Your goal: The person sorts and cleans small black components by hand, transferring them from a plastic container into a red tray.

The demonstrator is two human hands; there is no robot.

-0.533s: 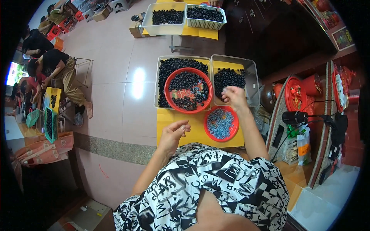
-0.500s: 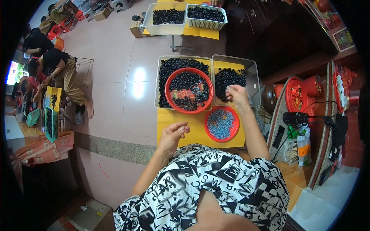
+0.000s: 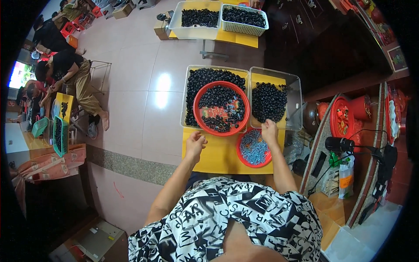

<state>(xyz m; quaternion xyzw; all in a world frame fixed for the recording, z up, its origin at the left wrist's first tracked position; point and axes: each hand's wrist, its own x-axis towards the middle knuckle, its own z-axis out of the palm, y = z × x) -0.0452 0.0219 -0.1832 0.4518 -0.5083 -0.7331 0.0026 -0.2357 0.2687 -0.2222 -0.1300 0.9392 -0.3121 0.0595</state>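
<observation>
My right hand (image 3: 270,132), its fingers pinched together, is at the near rim of the right clear bin (image 3: 297,98), just above the red bowl (image 3: 239,153) of small blue-grey screw-like pieces (image 3: 253,147). Whatever it may hold is too small to make out. My left hand (image 3: 195,143) is curled over the yellow tabletop (image 3: 209,162), thumb against fingers; its contents are hidden. Beyond it, a large red basin (image 3: 196,115) with black ring-like parts (image 3: 222,97) rests on the left clear bin (image 3: 185,85). Similar small black parts (image 3: 268,101) lie in the right bin.
Another yellow table (image 3: 238,38) beyond carries a clear bin (image 3: 194,32) and a white basket (image 3: 244,28) of black parts. Shelves with a black clamp-on device (image 3: 339,144) stand at the right. A seated person (image 3: 72,72) works at the left beside a green basket (image 3: 60,142).
My right hand has come back toward me from over the right bin to its near rim. My left hand's fingers have curled in more. The whole view has shifted slightly.
</observation>
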